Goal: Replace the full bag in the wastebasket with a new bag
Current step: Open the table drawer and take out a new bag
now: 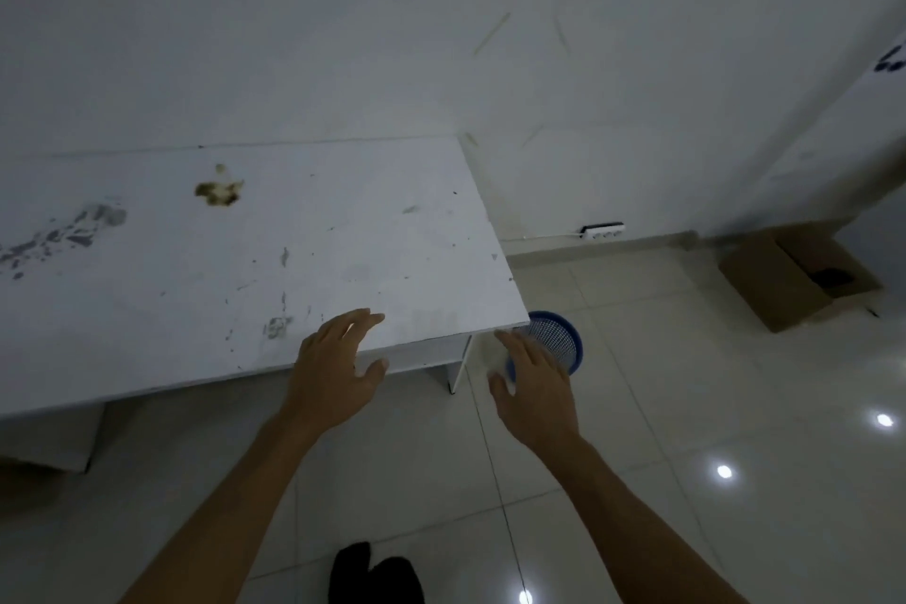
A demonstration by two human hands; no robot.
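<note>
Both hands reach forward with fingers straight and loosely spread, holding nothing. The left hand [338, 370] hovers over the near edge of the stained white counter [245, 260], while the right hand [532, 380] is stretched out in line with the blue mesh wastebasket [564, 341], which stands on the tiled floor [686, 407] just beside the counter's corner, partly tucked under its overhang. The basket sits well below the hands, so neither touches it. Whether a bag lines it is hard to tell (something pale near its rim, partly hidden by the right hand, may be the bag's edge).

The likely trouble from here comes from the basket's position: lifting it or its bag straight up could catch the counter's corner and snag or tear the plastic, spilling the contents on the tiles. A light mesh basket may also tip or rise with the bag if it is pulled one-handed. No fresh bag is in view, so a replacement may have to be fetched.
</note>
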